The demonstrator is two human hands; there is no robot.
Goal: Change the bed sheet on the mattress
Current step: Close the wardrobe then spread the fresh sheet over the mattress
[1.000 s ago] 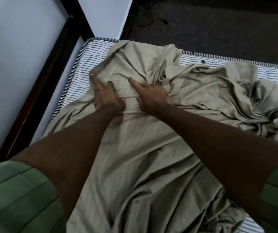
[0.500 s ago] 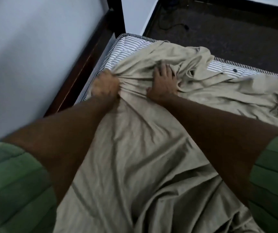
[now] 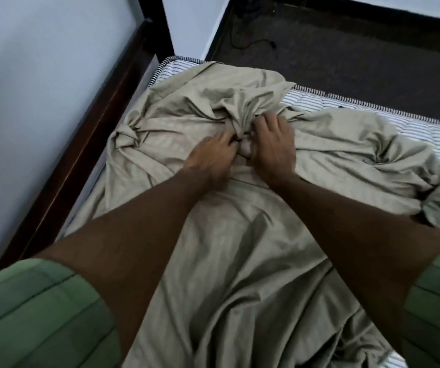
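Gripping a bunched fold of the beige sheet (image 3: 229,261), we see our left hand (image 3: 210,158) and right hand (image 3: 274,144) close together, fingers curled tight into the cloth. The sheet lies crumpled over most of the striped mattress (image 3: 367,115), which shows bare along the far and right edges. A dark bed frame (image 3: 86,144) runs along the left, against the wall (image 3: 27,88).
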